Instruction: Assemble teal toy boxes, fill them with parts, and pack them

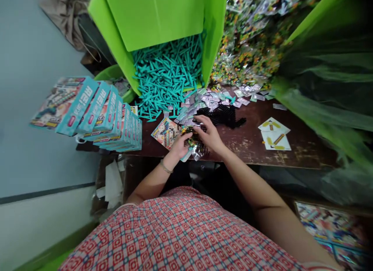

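Two hands at clear packet | left grips, right's hold unclear | contents partly finger-covered

red patterned shirt, thin left-wrist bracelet

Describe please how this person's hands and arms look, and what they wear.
The left hand and right hand are ungloved. A thin bangle circles the left wrist only. Bare forearms show below a short-sleeved top with red squares and blue lines.
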### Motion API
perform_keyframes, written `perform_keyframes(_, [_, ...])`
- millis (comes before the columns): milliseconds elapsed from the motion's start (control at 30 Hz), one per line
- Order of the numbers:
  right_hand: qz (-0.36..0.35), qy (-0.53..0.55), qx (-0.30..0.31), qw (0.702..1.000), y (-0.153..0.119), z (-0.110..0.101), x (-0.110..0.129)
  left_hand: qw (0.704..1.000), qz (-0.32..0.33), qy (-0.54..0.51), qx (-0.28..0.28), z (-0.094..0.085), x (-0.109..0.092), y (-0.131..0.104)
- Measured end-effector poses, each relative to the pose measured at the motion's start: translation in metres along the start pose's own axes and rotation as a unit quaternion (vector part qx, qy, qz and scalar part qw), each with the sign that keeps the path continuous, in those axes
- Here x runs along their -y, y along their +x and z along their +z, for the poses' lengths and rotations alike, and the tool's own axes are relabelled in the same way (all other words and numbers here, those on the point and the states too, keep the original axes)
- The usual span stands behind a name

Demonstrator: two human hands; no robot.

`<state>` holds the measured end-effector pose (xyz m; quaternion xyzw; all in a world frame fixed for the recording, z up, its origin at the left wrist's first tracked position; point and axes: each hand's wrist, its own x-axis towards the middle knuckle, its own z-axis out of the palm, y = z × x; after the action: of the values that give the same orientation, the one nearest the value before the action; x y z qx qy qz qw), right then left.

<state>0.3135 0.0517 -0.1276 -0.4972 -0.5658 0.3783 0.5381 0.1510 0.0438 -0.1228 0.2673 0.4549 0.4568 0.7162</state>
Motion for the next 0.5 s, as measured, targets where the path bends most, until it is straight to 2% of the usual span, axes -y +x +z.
perform_keyframes(67, [0.052, 0.095, -0.023, 0.994, -0.008, -0.005, 0.0, 0.999, 0.017, -0.034, -0.031, -0.008, -0.003, -0.005])
perform_keyframes(133, [0.125, 0.206, -0.002, 0.97, -0.027, -0.001, 0.001, 0.995, 0.074, -0.045, -0.049, -0.012, -0.006, -0.009])
perform_keyframes(200, [0.183, 0.298, 0.028, 0.936, -0.049, 0.017, 0.002, 0.99, 0.123, -0.039, -0.049, -0.013, -0.006, -0.012])
perform_keyframes(233, [0.2, 0.331, 0.022, 0.922, -0.059, 0.029, 0.002, 0.989, 0.138, -0.034, -0.046, -0.013, -0.005, -0.014])
perform_keyframes(367, [0.244, 0.402, -0.083, 0.879, -0.08, 0.069, -0.004, 0.978, 0.198, 0.052, -0.042, -0.012, -0.001, -0.024])
perform_keyframes(500, [0.297, 0.434, -0.079, 0.846, -0.08, 0.076, -0.005, 0.97, 0.214, 0.11, -0.044, -0.012, 0.0, -0.034])
